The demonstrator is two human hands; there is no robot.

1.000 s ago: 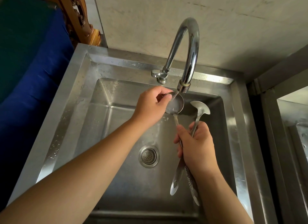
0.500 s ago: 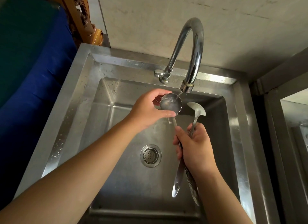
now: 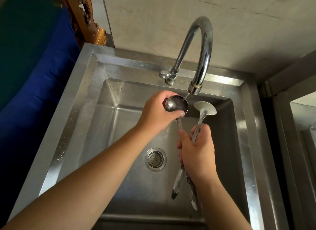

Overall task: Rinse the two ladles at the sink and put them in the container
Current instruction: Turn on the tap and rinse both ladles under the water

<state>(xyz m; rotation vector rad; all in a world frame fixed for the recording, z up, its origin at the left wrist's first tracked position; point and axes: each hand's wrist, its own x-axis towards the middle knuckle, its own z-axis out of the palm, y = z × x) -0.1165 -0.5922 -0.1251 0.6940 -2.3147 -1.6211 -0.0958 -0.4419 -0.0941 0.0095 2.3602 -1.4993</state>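
Observation:
Over the steel sink (image 3: pixel 89 99), my right hand (image 3: pixel 196 151) grips the handles of two metal ladles together. The left ladle's bowl (image 3: pixel 176 104) sits under the faucet spout (image 3: pixel 194 89), and a thin stream of water runs into it. My left hand (image 3: pixel 157 113) cups that bowl, thumb on its lower rim. The second ladle's bowl (image 3: pixel 205 108) stands free to the right, away from the stream. Both handle ends stick out below my right hand. No container is in view.
The curved faucet (image 3: pixel 201 46) rises from the back ledge, with its lever (image 3: pixel 165 74) at the base. The drain strainer (image 3: pixel 155 159) lies in the basin floor. A blue and green cloth (image 3: pixel 34 67) covers something at the left. Another steel unit (image 3: pixel 301 127) stands at the right.
My left hand has shifted around the ladle's bowl, from covering its top to holding it from the left and below. The bowl now faces up under the stream. My right hand has held steady.

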